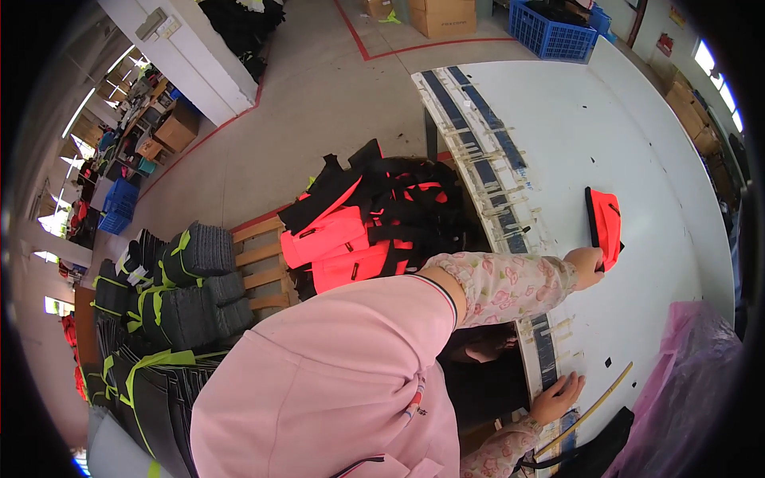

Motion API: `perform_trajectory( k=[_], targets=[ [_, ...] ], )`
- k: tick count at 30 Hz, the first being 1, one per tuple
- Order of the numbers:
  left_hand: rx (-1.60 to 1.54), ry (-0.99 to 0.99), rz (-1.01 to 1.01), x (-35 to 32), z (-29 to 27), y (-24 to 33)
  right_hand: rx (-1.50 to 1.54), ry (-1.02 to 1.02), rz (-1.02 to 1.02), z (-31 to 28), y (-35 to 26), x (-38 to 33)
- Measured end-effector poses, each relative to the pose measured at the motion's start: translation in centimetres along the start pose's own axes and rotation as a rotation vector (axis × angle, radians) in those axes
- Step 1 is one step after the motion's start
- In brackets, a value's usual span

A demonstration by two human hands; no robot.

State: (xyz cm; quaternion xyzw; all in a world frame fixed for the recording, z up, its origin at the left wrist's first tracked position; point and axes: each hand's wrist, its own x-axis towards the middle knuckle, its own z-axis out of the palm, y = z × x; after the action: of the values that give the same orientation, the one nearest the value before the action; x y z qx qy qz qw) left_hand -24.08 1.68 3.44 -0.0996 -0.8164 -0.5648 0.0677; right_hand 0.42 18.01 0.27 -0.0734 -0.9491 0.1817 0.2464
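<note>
My left hand [586,268] reaches out over the white table [550,103], its fingers closed on the near end of a neon coral fabric piece with black edging [608,223]. The piece lies along the tabletop, pointing away from me, with a small dark mark on its face. My right hand [558,397] rests on the table's taped edge with its fingers stretched out and nothing in it. Both forearms wear floral sleeve covers. Beside the table, a heap of coral and black sewn pieces [343,247] sits on a wooden pallet [263,275].
Stacks of dark fabric panels tied with lime strips [195,255] stand at the left. A thin yellowish stick [594,406], a black cloth [610,446] and pink plastic film [677,382] lie at the table's near right. A blue crate [550,33] and cardboard boxes [441,17] are beyond.
</note>
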Motion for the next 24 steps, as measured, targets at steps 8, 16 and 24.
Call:
perform_trajectory(
  k=[8, 16, 24],
  targets=[
    [-0.796, -0.437, -0.314, -7.2, -7.6, 14.2, 0.548, -0.023, -0.012, -3.8, -9.5, 6.2],
    [-0.444, -0.546, 0.089, -4.9, -8.1, 11.9, 1.344, -0.219, 0.548, -4.2, -8.0, 14.1],
    [-0.288, -0.802, -0.413, -9.1, -6.1, 0.2, 0.456, -0.054, 0.617, 3.1, 3.3, 10.4]
  ],
)
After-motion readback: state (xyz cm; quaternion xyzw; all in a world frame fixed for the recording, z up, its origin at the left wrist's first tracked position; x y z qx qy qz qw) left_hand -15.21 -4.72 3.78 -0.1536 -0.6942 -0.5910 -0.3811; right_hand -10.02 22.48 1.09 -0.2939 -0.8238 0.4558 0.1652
